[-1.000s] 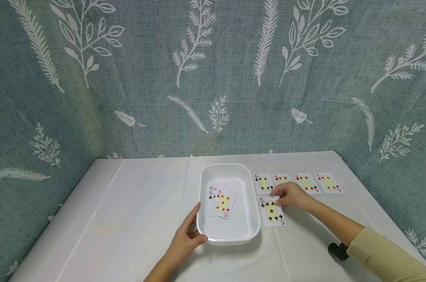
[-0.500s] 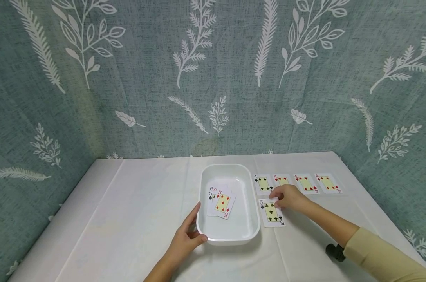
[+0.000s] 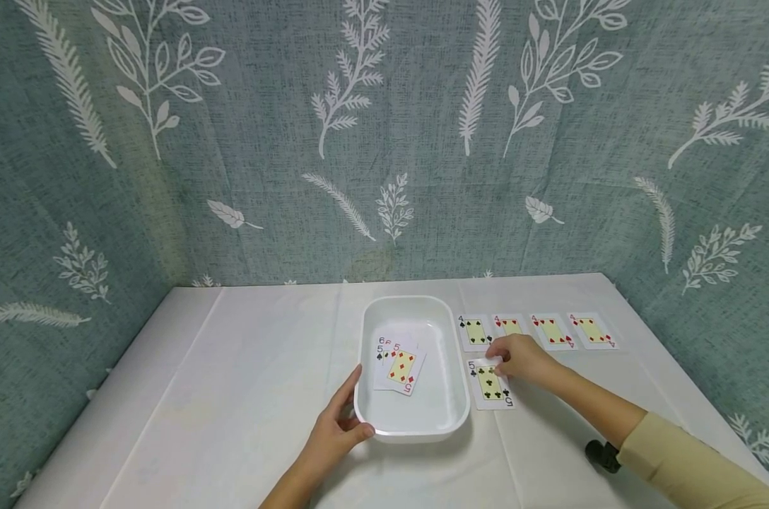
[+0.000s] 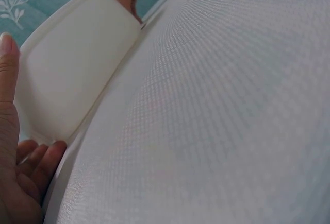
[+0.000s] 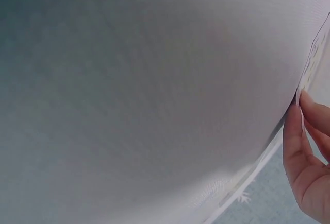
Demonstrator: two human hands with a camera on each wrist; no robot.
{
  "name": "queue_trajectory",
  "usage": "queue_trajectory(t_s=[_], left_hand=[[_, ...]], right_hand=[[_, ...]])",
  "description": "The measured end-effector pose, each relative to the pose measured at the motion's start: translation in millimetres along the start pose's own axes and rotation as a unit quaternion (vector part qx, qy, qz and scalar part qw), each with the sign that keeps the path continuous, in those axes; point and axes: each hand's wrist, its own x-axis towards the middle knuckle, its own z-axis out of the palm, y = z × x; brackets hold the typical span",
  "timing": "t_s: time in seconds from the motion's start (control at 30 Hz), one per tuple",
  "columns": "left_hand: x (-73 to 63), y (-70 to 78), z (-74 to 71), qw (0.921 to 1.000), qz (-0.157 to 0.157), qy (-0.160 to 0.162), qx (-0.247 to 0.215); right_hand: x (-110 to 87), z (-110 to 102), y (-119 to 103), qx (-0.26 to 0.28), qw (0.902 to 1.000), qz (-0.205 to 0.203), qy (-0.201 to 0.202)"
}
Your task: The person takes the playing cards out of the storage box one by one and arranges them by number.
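My left hand [image 3: 333, 430] holds the near left corner of a white plastic tray [image 3: 447, 403], thumb at the front and fingers along the side. In the left wrist view, curled fingers [image 4: 44, 165] meet the lower edge of the tray's wall [image 4: 77, 64]. To the right of the tray, my right hand [image 3: 526, 357] pinches the top right edge of a five of clubs playing card [image 3: 489, 391]. The right wrist view has thumb and finger [image 5: 304, 131] on that card's edge [image 5: 311, 69]. Inside the tray, a five of diamonds [image 3: 402, 367] overlaps other cards, their faces partly hidden.
Behind the five of clubs runs a row of fours: a four of spades [image 3: 476, 332], a partly covered red four [image 3: 507, 324], a four of hearts [image 3: 553, 331] and a four of diamonds [image 3: 592, 331]. A patterned cloth [image 3: 263, 212] walls in the white table [image 3: 232, 396].
My right hand and forearm have shifted slightly to the left, and the five of clubs has slid a little with them. My left hand and the tray have stayed put.
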Motion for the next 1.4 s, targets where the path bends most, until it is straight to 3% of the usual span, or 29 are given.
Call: queue_trajectory(t_s=[0.23, 0.4, 0.67, 1.4], left_hand=[[-0.4, -0.8, -0.8, 0.9999, 0.009, -0.007, -0.002], [0.3, -2.2, -0.9, 0.9999, 0.012, -0.008, -0.003], [-0.9, -1.2, -0.1, 1.0, 0.0, -0.003, -0.006], [0.2, -2.3, 0.6, 1.0, -0.002, -0.004, -0.007]], right_hand=[[-1.0, -1.9, -0.2, -0.041, 0.9989, -0.01, 0.021], [-1.9, -2.3, 2.2, -0.039, 0.9988, -0.001, 0.029], [-1.3, -4.1, 1.3, -0.037, 0.9981, -0.022, 0.044], [6.8, -12.2, -35.0, 0.003, 0.9926, -0.074, 0.096]])
